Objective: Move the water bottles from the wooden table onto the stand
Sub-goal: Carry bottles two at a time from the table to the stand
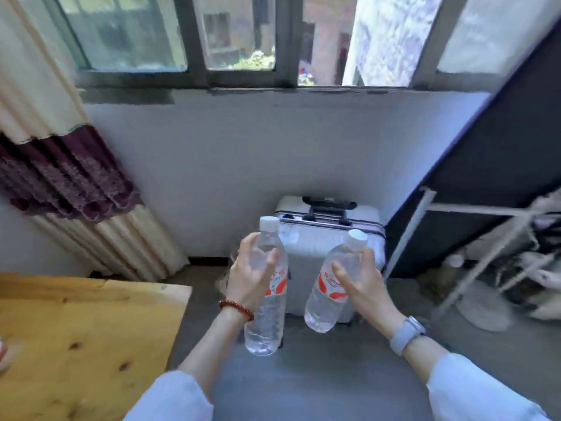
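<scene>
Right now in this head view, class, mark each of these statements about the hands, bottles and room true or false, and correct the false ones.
1. Each hand holds one water bottle. True: the left hand grips the left bottle, the right hand grips the right bottle.
2. Both bottles stand on the wooden table. False: both are held in the air, to the right of it.
3. The bottle caps are blue. False: both caps are white.
4. A white suitcase stands behind the bottles. True.
5. The left wrist wears a watch. False: it wears a red bead bracelet; the watch is on the right.
</scene>
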`<act>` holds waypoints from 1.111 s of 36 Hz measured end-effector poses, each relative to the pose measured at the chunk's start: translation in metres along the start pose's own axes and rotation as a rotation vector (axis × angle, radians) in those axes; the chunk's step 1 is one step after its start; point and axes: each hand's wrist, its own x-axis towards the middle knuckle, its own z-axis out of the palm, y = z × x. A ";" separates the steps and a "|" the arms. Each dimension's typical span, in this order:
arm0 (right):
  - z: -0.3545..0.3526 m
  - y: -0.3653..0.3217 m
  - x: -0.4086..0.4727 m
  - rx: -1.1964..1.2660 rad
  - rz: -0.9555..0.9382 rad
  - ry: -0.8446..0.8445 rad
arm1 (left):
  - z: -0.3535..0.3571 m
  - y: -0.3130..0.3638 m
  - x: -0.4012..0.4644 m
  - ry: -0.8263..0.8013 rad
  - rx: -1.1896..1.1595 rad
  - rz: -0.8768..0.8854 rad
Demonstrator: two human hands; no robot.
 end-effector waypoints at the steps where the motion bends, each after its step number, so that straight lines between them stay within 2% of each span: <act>1: -0.032 0.019 -0.008 -0.011 0.033 0.057 | 0.034 0.015 -0.005 -0.072 0.004 0.035; 3: -0.098 0.058 -0.026 -0.032 0.096 0.175 | 0.107 0.045 -0.019 -0.208 0.019 0.098; 9: -0.250 0.155 -0.089 -0.042 0.252 0.391 | 0.289 0.113 -0.073 -0.453 0.063 0.253; 18: -0.420 0.279 -0.188 -0.086 0.508 0.777 | 0.534 0.209 -0.164 -0.921 0.087 0.465; 29: -0.635 0.419 -0.266 -0.086 0.798 1.060 | 0.835 0.314 -0.274 -1.292 0.042 0.663; 40: -0.820 0.518 -0.373 -0.032 0.971 1.387 | 1.065 0.435 -0.446 -1.603 -0.004 0.839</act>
